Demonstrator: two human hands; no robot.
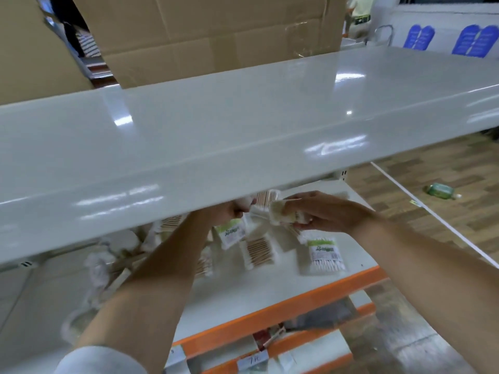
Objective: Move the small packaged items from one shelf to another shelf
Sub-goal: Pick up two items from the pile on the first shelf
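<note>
Both my hands under upper shelf (243, 125), over lower shelf (243, 292). Right hand (324, 211): grip closed on pale packet (278, 215), fingers curled round it. Left hand (229, 211) half hidden by shelf lip; holds something white, can't tell what. Loose swab packs (325, 253) lie flat below and just nearer me than right grip, long axes roughly toward me. I judge right hand nearer them; bare upper shelf lies above the grips.

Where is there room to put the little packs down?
The top shelf is bare all across, from the cardboard boxes behind to its front lip. On the lower shelf, a free strip runs between the packs and the orange edge. It is crowded farther back, where the left hand and right hand hold packs.
</note>
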